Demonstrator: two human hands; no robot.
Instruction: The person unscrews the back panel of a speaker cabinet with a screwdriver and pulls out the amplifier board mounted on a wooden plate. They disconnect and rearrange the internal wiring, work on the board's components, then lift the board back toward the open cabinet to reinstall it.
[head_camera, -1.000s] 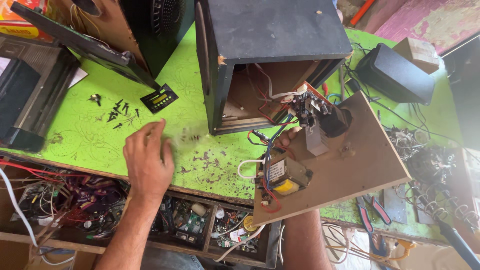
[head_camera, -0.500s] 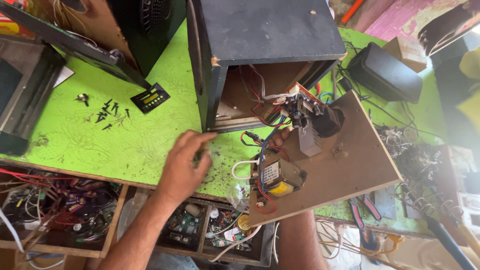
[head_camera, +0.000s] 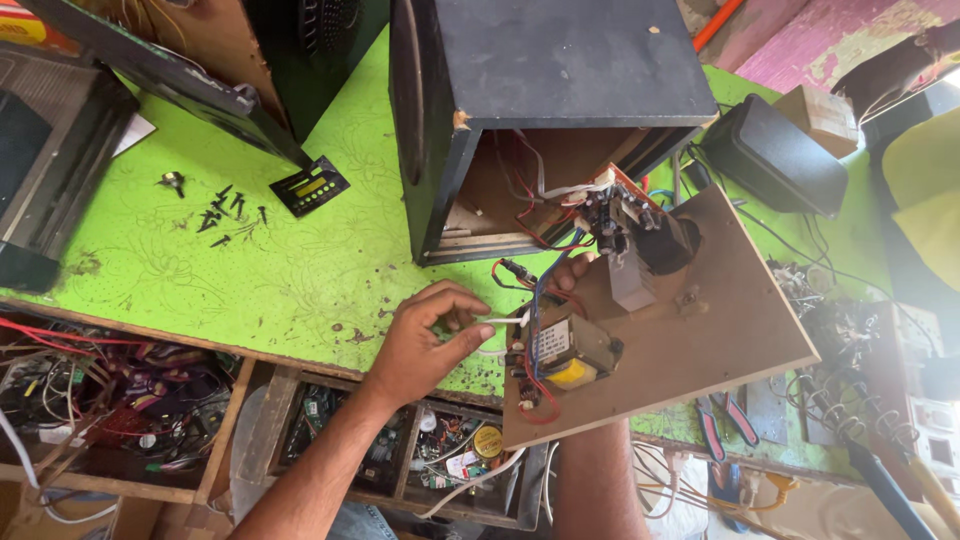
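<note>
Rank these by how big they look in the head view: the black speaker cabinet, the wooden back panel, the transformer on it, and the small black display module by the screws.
1. black speaker cabinet
2. wooden back panel, tilted up toward the camera, so its apparent size is flattered
3. transformer
4. small black display module, close to the transformer in apparent size, so that order is unsure

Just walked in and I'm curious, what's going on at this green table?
A person's left hand pinches a thin white wire beside the yellow-wound transformer on a brown wooden panel. The right hand, mostly hidden, props that panel from beneath. Red and blue wires run from it into the open black speaker cabinet. Loose black screws lie on the green tabletop.
</note>
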